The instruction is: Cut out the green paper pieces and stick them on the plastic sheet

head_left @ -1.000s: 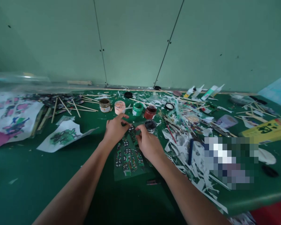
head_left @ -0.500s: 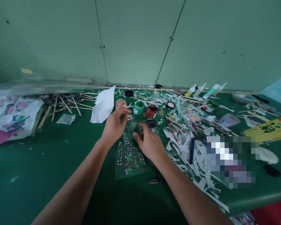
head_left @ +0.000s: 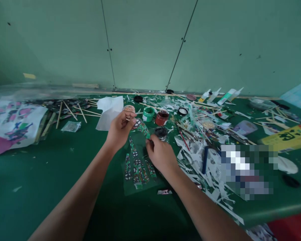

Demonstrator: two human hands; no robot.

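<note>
Between my two hands a patterned strip (head_left: 141, 127), green with dark and white spots, is held up and bowed. My left hand (head_left: 120, 129) pinches its left end, and my right hand (head_left: 161, 152) grips its lower right end. Below it, several similar patterned pieces (head_left: 137, 170) lie on a clear plastic sheet (head_left: 129, 191) on the green table. Just beyond my hands stand open jars: a pinkish jar (head_left: 128, 108), partly hidden, a green paint jar (head_left: 148, 114), a red-brown paint jar (head_left: 162, 118) and a black paint jar (head_left: 161, 133) close to my right hand.
White paper scraps (head_left: 210, 174) cover the right side, among tools (head_left: 188, 134) and a yellow packet (head_left: 287, 139). Glue bottles (head_left: 227, 97) lean at the back right. On the left are wooden sticks (head_left: 69, 110), a folded white paper (head_left: 110, 112) and a printed sheet (head_left: 15, 124).
The strip in my hands has bent into a curve, its right end now lower. My left hand has shifted slightly left, and the white paper behind it has flopped down.
</note>
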